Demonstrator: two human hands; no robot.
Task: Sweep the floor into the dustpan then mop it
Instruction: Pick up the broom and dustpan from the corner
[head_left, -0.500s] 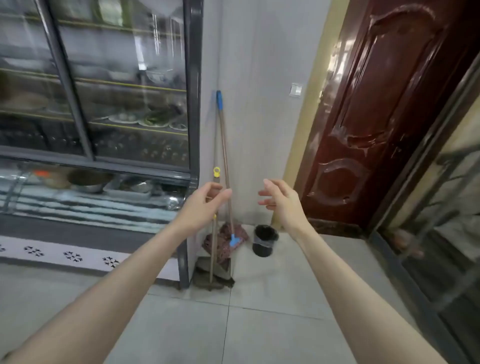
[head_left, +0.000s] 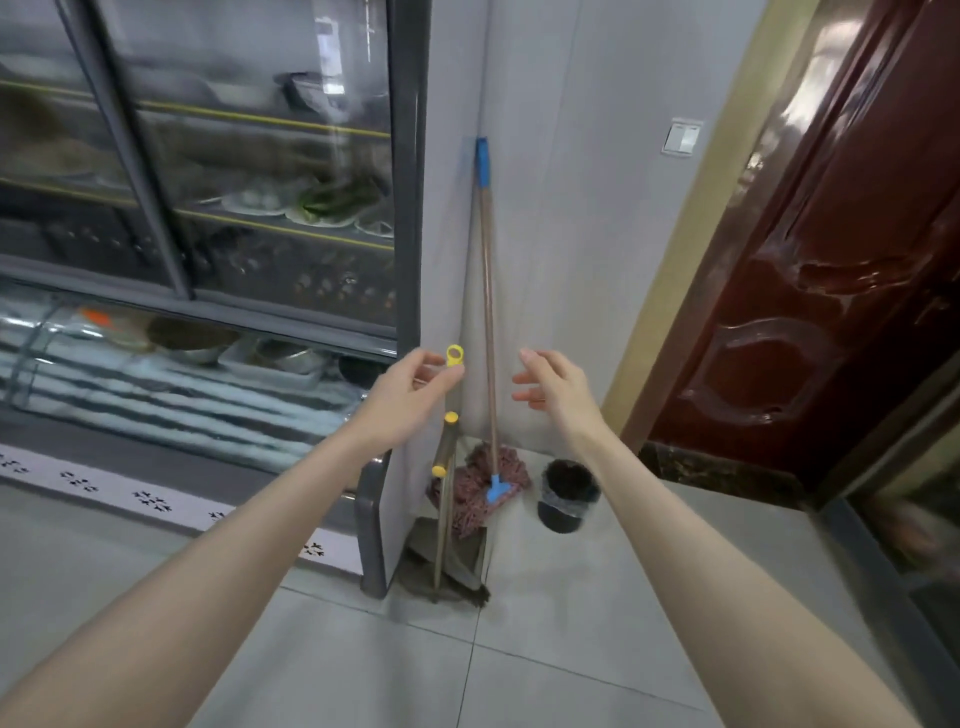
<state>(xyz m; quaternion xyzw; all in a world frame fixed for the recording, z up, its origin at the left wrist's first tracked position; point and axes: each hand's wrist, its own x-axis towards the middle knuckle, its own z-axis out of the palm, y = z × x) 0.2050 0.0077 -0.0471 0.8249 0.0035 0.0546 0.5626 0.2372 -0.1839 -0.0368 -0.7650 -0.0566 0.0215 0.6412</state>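
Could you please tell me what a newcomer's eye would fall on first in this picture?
Two bare arms stretch toward the corner, the left hand at a yellow-tipped handle, the right hand open beside the mop leaning on the wall. The mop's reddish head rests on the floor beside a black bin, with a glossy dark red door to the right.

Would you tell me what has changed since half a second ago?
The left hand has risen to the yellow-looped handle, not yet gripping it; the right hand has neared the mop handle. Both stay open; dustpan and bin are unmoved.
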